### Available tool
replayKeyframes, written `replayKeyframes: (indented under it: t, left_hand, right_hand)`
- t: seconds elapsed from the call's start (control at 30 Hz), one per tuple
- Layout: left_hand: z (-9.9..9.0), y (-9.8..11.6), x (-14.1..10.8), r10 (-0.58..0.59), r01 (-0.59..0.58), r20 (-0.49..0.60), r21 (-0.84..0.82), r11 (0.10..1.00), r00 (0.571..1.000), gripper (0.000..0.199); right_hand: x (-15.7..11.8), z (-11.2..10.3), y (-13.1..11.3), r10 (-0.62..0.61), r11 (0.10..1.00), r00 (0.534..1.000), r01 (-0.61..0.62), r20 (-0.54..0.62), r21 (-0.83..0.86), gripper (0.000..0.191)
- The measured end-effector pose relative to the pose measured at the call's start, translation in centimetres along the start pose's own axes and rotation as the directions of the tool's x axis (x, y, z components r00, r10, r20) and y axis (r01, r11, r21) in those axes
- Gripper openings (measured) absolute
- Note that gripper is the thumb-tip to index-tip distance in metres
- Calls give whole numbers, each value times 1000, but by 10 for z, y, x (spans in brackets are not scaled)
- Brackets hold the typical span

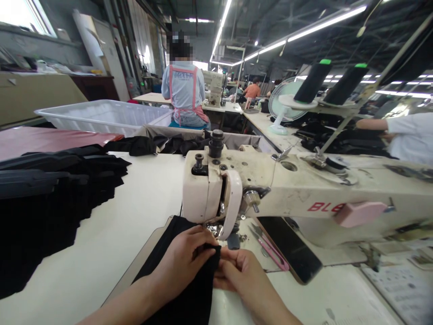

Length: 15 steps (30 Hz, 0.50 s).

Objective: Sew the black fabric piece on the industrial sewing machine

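My left hand (184, 259) pinches the edge of a black fabric piece (189, 302) just in front of the presser foot (216, 231) of a cream sewing machine (304, 189). My right hand (241, 273) grips the same fabric edge from the right, fingers curled, touching the left hand. The fabric runs from under the machine head toward me, beneath my left forearm.
A stack of black fabric pieces (50, 194) lies on the table at left. Pink-handled snips (270, 250) and a dark phone (292, 250) rest under the machine arm. A white bin (101, 115) stands behind. A seated person (184, 90) works ahead; another person's arm (399, 131) is at right.
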<state>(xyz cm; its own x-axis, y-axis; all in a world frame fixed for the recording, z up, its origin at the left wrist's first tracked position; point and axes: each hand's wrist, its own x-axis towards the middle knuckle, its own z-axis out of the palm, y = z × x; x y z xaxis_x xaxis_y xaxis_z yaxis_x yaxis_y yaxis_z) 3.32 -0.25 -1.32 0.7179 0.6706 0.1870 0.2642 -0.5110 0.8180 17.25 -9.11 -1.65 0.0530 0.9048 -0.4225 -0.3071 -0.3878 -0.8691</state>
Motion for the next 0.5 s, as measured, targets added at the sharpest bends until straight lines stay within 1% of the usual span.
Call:
replayKeyframes:
  t: [0.1,0.27,0.5]
  left_hand:
    - [1,-4,-1,-46,45,-28,-45,998,999,10]
    - [4,-3,-2,-113,109,-31,-113,988,993,10]
    - [7,-2,3,-131,128,-18,-101,987,991,9]
  right_hand:
    - [2,0,3,-3,1000,1000,3,-14,-13,48]
    - [4,2,2,-3,1000,999,2,-37,-23,57]
    - [3,3,-1,-17,998,998,14,-52,-60,51]
